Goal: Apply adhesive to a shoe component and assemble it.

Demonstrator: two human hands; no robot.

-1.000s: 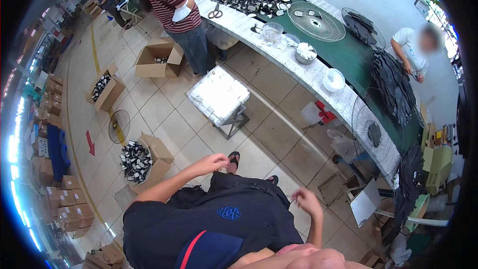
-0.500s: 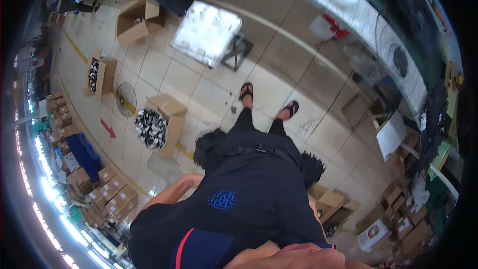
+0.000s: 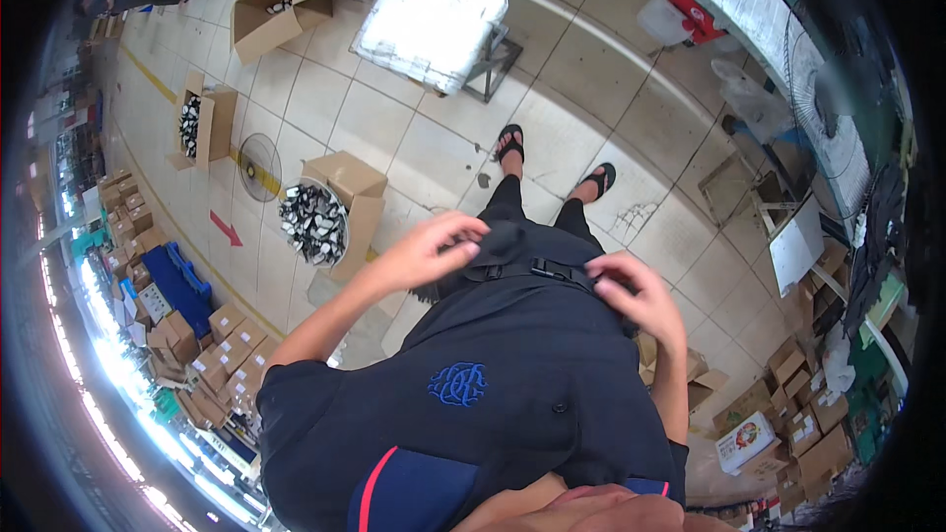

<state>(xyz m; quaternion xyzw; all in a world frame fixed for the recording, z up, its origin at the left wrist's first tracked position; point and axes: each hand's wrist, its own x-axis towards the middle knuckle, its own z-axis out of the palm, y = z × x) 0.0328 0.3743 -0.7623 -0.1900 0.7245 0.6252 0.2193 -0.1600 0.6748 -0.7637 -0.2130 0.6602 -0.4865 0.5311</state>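
Note:
At waist height in front of me is a black belt [image 3: 493, 273] with a dark buckle [image 3: 548, 270], worn over my black clothing. My left hand [image 3: 429, 254] is just left of it, fingers half bent with a gap between them and the thumb. A rounded dark bulge of fabric [image 3: 505, 238] lies by its fingertips; whether they touch it I cannot tell. On the other side my right hand [image 3: 641, 298] is near the belt's right end, its fingers loosely curled and apart. Nothing shows in either hand.
Ahead is a white-topped stool [image 3: 434, 20]. To the left stand a carton [image 3: 360, 222] beside a tub of black-and-white pieces [image 3: 313, 227], a fan [image 3: 260, 167] and more open cartons [image 3: 212, 123]. A long worktable [image 3: 788, 59] curves along the right. Stacked boxes [image 3: 808, 424] are lower right.
Both hands have come up from beside my hips to the front of my waist. The dark shaggy bunches at my sides are now mostly out of sight. The view has shifted slightly.

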